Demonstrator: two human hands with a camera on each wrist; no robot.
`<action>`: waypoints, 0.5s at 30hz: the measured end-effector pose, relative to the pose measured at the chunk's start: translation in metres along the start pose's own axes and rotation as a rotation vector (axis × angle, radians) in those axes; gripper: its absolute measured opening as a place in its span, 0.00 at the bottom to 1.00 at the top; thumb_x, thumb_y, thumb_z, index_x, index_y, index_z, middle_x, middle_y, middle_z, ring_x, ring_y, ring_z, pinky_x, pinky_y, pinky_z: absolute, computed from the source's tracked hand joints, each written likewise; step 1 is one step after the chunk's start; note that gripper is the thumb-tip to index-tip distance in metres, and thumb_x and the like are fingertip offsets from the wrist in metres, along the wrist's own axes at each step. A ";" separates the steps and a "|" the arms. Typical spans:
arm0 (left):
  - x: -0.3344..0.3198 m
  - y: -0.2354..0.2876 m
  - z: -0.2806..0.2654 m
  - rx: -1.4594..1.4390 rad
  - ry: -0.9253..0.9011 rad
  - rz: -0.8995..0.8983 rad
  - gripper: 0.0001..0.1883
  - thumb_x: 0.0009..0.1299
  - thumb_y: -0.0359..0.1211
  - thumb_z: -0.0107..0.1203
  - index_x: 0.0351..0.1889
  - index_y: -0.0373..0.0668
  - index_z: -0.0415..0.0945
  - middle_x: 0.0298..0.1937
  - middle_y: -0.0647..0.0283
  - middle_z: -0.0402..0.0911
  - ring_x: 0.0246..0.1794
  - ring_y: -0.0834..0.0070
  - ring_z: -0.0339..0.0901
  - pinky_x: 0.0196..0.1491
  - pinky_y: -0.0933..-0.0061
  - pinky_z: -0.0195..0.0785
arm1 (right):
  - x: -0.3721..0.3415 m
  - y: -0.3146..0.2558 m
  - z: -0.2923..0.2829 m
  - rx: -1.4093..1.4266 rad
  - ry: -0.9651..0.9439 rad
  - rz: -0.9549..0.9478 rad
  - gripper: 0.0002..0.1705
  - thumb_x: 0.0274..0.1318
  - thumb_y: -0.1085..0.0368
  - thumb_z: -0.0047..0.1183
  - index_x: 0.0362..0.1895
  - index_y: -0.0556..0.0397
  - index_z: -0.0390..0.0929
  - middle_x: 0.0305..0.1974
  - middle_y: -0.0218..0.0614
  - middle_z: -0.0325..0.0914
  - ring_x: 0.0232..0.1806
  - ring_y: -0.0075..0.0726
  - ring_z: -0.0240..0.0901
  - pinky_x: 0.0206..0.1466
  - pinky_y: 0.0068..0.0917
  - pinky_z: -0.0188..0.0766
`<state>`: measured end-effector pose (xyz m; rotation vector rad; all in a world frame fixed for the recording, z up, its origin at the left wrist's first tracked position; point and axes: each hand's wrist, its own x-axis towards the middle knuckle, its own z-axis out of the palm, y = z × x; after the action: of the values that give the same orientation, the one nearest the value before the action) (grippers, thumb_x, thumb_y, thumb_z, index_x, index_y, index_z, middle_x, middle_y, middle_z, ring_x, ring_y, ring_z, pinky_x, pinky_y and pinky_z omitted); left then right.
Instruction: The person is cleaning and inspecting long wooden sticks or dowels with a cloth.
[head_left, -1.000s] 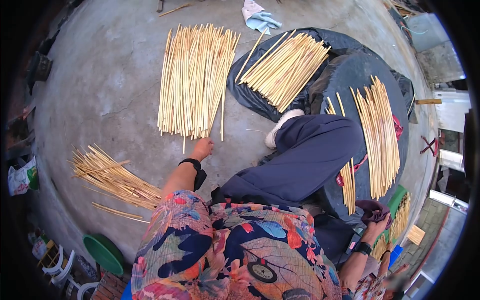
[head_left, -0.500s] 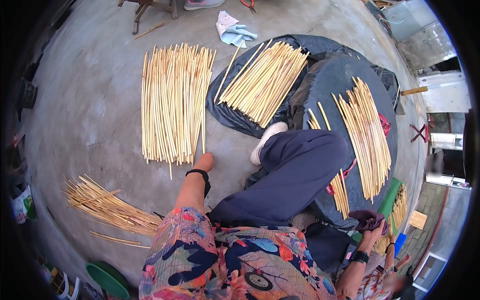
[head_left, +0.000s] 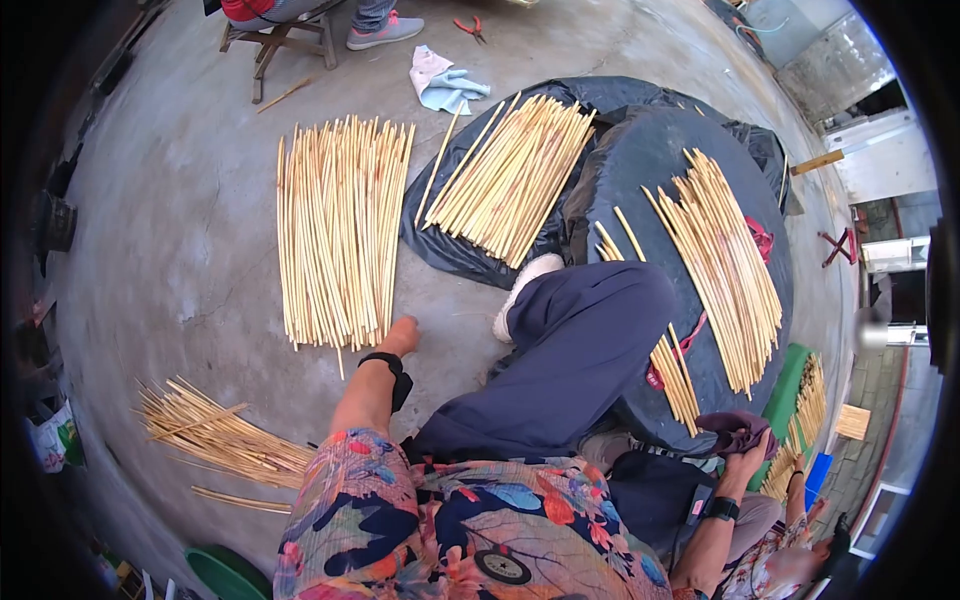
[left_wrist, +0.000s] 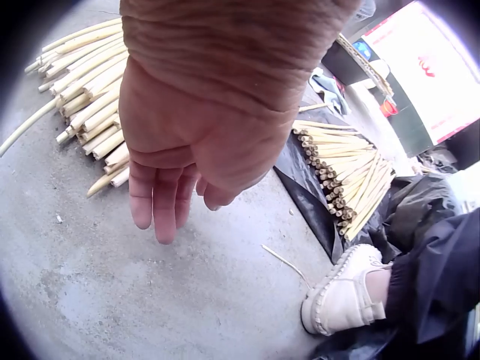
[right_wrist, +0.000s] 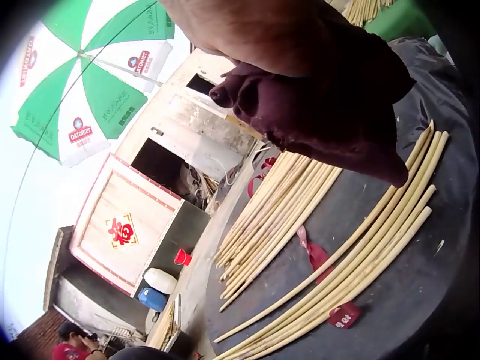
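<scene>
My left hand is low over the concrete beside the lower right corner of a wide row of pale peeled sticks. In the left wrist view its fingers hang down loosely, holding nothing, with the stick ends behind the hand. A dark maroon cloth is gripped in my right hand, off to the right by the edge of the round black-covered surface. The right wrist view shows that cloth bunched under the palm, hiding most of the fingers.
More sticks lie on black plastic and on the round surface. A rougher pile is at lower left. My bent leg lies between the hands. Pliers, a blue-and-pink cloth and a seated person's shoe are farther off.
The head view has shifted, bringing the stool and pliers into sight. The separate stick at the row's right edge now lies closer against the others, my left hand beside its end. My right hand keeps the cloth.
</scene>
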<state>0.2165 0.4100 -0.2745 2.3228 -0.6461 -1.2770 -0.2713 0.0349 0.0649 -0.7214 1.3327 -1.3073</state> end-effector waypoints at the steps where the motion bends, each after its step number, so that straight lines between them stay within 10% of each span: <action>1: -0.016 0.021 -0.016 0.016 -0.005 0.017 0.15 0.61 0.31 0.45 0.43 0.31 0.68 0.25 0.50 0.76 0.23 0.62 0.77 0.29 0.66 0.70 | -0.002 -0.001 0.000 0.037 -0.013 -0.009 0.14 0.57 0.56 0.44 0.38 0.54 0.68 0.30 0.37 0.73 0.26 0.33 0.70 0.25 0.23 0.70; 3: -0.042 0.079 -0.043 -0.290 -0.068 -0.092 0.11 0.59 0.31 0.46 0.36 0.32 0.71 0.30 0.46 0.77 0.34 0.54 0.75 0.38 0.61 0.68 | 0.006 -0.004 -0.005 0.125 -0.029 -0.005 0.14 0.58 0.56 0.43 0.39 0.54 0.68 0.32 0.37 0.74 0.28 0.34 0.71 0.26 0.23 0.70; 7: -0.018 0.098 -0.056 -0.050 0.389 0.327 0.05 0.57 0.28 0.47 0.28 0.37 0.73 0.22 0.48 0.75 0.27 0.55 0.74 0.32 0.61 0.66 | 0.023 -0.007 -0.010 0.280 -0.068 -0.047 0.14 0.57 0.55 0.45 0.38 0.53 0.69 0.32 0.35 0.74 0.27 0.35 0.70 0.28 0.28 0.70; 9: -0.022 0.130 -0.080 -0.239 0.250 0.231 0.06 0.55 0.23 0.48 0.31 0.36 0.71 0.32 0.52 0.72 0.22 0.60 0.73 0.29 0.62 0.67 | 0.016 -0.014 0.010 0.357 -0.066 -0.080 0.15 0.57 0.55 0.45 0.38 0.53 0.69 0.30 0.36 0.73 0.26 0.35 0.69 0.28 0.29 0.70; 12: -0.012 0.162 -0.112 0.055 0.470 0.790 0.13 0.52 0.23 0.54 0.37 0.34 0.69 0.40 0.53 0.69 0.39 0.62 0.71 0.44 0.69 0.65 | 0.011 -0.025 0.031 0.424 -0.195 -0.108 0.16 0.57 0.54 0.43 0.38 0.55 0.69 0.30 0.38 0.74 0.28 0.36 0.70 0.28 0.28 0.70; 15: -0.032 0.248 -0.143 0.050 0.351 0.715 0.13 0.55 0.25 0.53 0.39 0.34 0.70 0.40 0.54 0.71 0.44 0.63 0.70 0.49 0.70 0.61 | 0.027 -0.027 0.043 0.526 -0.174 -0.155 0.17 0.58 0.54 0.42 0.40 0.54 0.69 0.34 0.37 0.74 0.30 0.37 0.71 0.29 0.31 0.70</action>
<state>0.2744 0.2468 -0.0448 1.9781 -1.2321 -0.5204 -0.2443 -0.0087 0.0912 -0.5585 0.7538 -1.5928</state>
